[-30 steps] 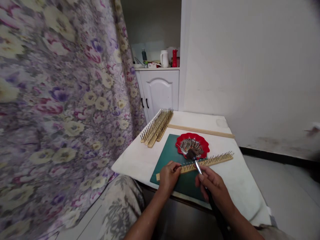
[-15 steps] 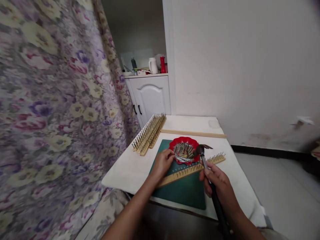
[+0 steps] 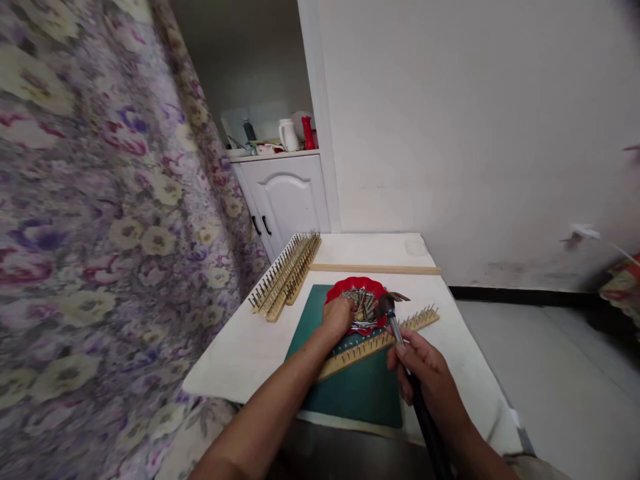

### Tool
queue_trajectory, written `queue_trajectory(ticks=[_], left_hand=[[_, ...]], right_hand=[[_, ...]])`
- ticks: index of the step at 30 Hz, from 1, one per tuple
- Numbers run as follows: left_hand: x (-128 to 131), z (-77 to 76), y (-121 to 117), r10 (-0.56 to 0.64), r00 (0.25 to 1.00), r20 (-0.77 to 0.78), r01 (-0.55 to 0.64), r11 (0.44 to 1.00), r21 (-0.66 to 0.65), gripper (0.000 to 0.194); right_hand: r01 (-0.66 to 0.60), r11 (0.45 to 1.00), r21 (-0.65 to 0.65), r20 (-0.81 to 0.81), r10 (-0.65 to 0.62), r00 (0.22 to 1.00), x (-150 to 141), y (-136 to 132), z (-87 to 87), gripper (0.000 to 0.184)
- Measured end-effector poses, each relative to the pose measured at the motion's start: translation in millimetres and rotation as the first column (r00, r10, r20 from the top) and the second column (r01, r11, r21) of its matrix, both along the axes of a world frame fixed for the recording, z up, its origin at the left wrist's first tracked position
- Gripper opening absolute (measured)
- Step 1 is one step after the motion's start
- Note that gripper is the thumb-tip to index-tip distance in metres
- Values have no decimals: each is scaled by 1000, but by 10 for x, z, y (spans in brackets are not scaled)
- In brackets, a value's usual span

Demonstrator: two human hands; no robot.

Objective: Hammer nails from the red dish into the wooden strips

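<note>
The left hand [image 3: 338, 319] now has its fingers at the nails [image 3: 368, 304] in the red bowl [image 3: 351, 284], no longer on the wooden strip [image 3: 350, 358]; their grip I cannot tell. That strip lies just on their near side, so unheld by them. The right hand [image 3: 425, 367] curls its fingers around the hammer [image 3: 395, 328].

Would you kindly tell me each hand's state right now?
Left hand: at the nails in the red dish; whether holding any cannot be told.
Right hand: closed, holding the hammer.
</note>
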State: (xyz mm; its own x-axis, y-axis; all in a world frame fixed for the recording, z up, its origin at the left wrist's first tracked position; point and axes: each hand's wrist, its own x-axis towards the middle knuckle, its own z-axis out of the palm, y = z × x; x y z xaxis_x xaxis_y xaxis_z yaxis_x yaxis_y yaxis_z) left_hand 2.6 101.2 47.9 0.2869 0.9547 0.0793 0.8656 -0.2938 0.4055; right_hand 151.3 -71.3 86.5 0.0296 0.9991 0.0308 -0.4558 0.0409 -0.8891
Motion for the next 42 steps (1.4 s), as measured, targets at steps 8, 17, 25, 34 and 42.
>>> queue_trajectory(ticks=[8,17,25,34,42], left_hand=[[-92,162,-96,-59,996,-71,63,996,59,11],[-293,525,-715,-292,949,119,245,921,304,14],[-252,449,-1535,-424,875,234,358,891,279,13],[-74,330,-1649,-27,546,838,122,991,-48,10],[58,255,-1699,182,164,969,121,972,-203,16]], right_hand=[[5,1000,30,-4,-4,1000,-18,45,1,26],[140,987,73,138,-149,979,-73,122,-111,39],[116,990,74,112,-124,986,-129,76,-138,36],[58,997,49,53,-61,997,-118,29,-203,39],[44,999,14,3,-44,999,-165,10,-210,42]])
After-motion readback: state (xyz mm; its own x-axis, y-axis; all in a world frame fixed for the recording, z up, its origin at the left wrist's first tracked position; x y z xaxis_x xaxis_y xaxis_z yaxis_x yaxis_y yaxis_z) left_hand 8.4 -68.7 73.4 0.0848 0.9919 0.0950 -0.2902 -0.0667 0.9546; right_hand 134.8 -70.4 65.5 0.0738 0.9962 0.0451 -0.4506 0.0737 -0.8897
